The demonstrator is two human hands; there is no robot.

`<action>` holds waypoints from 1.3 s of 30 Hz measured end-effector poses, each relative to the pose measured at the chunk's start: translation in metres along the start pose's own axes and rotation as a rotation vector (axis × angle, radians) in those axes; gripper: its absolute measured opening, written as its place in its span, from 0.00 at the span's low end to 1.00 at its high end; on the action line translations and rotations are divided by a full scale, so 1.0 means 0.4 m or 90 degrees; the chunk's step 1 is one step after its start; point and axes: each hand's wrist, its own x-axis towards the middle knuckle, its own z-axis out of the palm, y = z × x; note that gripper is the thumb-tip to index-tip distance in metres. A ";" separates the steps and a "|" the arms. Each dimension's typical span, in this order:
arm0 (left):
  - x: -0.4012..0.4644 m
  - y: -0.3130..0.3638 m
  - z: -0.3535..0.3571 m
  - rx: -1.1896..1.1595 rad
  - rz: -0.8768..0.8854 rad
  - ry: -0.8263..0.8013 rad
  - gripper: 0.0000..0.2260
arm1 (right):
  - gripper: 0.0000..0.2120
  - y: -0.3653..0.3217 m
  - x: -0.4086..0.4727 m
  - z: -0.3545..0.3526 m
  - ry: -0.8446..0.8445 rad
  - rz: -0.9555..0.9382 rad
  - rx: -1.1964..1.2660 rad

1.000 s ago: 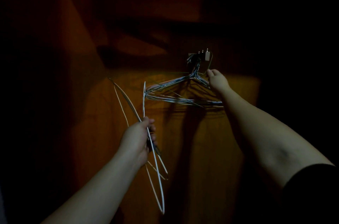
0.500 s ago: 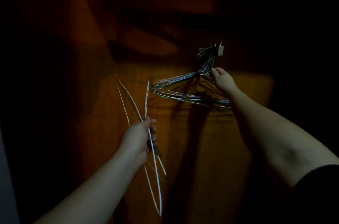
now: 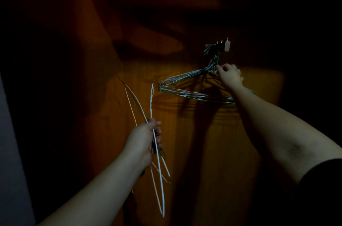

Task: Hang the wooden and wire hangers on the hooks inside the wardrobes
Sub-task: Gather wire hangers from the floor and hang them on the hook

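Note:
A bundle of several wire hangers [image 3: 187, 85] hangs from a small hook block [image 3: 223, 46] on the dim wooden wardrobe wall. My right hand [image 3: 230, 76] reaches up and pinches the bundle just below its necks, at the top of the shoulders. My left hand [image 3: 143, 141] grips a few white wire hangers [image 3: 157, 161], held roughly upright lower left of the hook. Their ends stick out above and below my fist.
The wooden back panel [image 3: 194, 151] of the wardrobe fills the view and only its middle is lit. Dark shadow covers the top, left and right. A pale strip [image 3: 11, 151] shows at the far left edge.
My right hand has shifted slightly up onto the hanging bundle near its necks. The view has drifted a little. My left hand keeps the white hangers about where they were.

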 end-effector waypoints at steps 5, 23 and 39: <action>-0.008 0.001 0.001 0.014 -0.005 0.002 0.12 | 0.22 -0.009 0.007 -0.010 0.014 -0.003 -0.046; -0.033 -0.013 -0.019 0.004 -0.009 0.002 0.12 | 0.23 -0.036 0.004 -0.037 0.003 0.005 -0.147; -0.111 -0.183 -0.157 0.081 -0.037 -0.058 0.10 | 0.18 -0.058 -0.583 0.107 -0.357 0.002 0.215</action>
